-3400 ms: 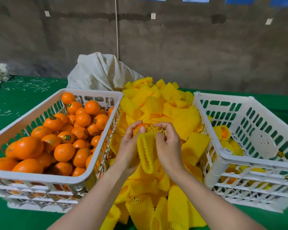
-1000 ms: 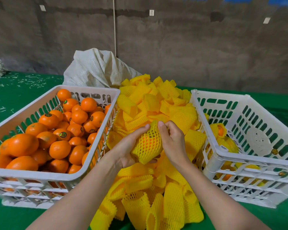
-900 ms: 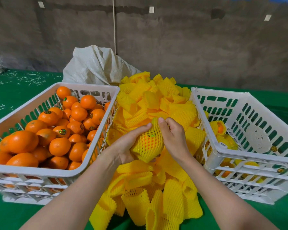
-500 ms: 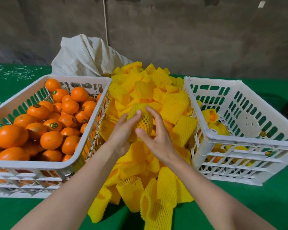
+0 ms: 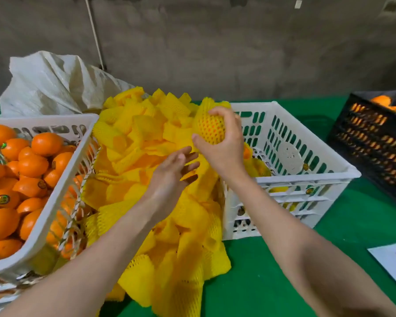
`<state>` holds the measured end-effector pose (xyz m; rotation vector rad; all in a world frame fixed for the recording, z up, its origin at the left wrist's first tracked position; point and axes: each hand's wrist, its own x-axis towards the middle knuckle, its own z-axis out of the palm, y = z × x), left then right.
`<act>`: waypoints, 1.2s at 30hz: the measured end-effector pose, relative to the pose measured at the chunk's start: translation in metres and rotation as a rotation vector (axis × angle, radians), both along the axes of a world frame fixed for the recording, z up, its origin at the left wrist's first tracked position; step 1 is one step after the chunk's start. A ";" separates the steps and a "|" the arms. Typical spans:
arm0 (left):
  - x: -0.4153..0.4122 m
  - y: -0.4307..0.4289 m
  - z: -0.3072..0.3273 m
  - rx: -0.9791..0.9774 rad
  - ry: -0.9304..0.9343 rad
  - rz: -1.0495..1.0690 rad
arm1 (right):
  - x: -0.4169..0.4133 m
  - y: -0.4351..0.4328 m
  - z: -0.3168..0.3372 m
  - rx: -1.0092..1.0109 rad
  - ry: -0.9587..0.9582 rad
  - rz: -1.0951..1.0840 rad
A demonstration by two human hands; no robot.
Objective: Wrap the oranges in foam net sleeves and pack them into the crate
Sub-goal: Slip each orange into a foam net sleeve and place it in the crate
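At the far left, a white left crate is sitting on the green table, holding a heap of bare oranges. Behind it a white sack is slumping against the wall. A loose pile of yellow sleeves is filling the space between the two white crates and spilling toward the near edge. The left hand is hovering over this pile with its fingers spread nearly straight and gripping nothing; whether it is touching the foam cannot be told. Just to its right and higher, the right hand is curling its thumb and fingers round the wrapped orange, which is showing orange through its yellow net and is hanging over the left wall of the right crate. Some packed fruit is lying low inside that crate. Farther right, a black crate is holding more fruit, and a white sheet is lying at the table's right edge.
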<state>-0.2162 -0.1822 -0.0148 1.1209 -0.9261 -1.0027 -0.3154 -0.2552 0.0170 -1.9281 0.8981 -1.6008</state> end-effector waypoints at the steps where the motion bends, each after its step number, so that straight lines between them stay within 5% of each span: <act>1: -0.008 -0.004 0.001 -0.009 -0.154 -0.023 | -0.011 -0.017 0.004 0.046 -0.026 -0.052; 4: -0.037 -0.020 -0.008 -0.091 -0.653 -0.138 | -0.053 -0.072 0.005 0.228 0.134 -0.234; 7: -0.048 -0.038 -0.016 -0.122 -1.015 -0.208 | -0.091 -0.118 -0.008 0.417 0.639 -0.353; 10: -0.051 -0.047 -0.015 -0.157 -1.136 -0.182 | -0.110 -0.142 -0.032 0.498 1.250 -0.340; 14: -0.044 -0.050 -0.012 -0.186 -1.174 -0.206 | -0.107 -0.150 -0.054 0.534 1.562 -0.162; 20: -0.045 -0.044 -0.015 -0.158 -1.146 -0.220 | -0.102 -0.151 -0.057 0.614 1.492 -0.206; 25: -0.051 -0.023 -0.024 -0.120 -1.100 -0.280 | -0.093 -0.122 -0.033 0.089 0.764 -0.410; 30: -0.015 0.000 -0.015 -0.071 -1.094 -0.093 | -0.066 -0.075 -0.019 -0.118 0.399 -0.316; 36: 0.067 0.034 0.001 0.098 -0.894 0.247 | 0.004 0.004 -0.022 -0.071 0.551 0.189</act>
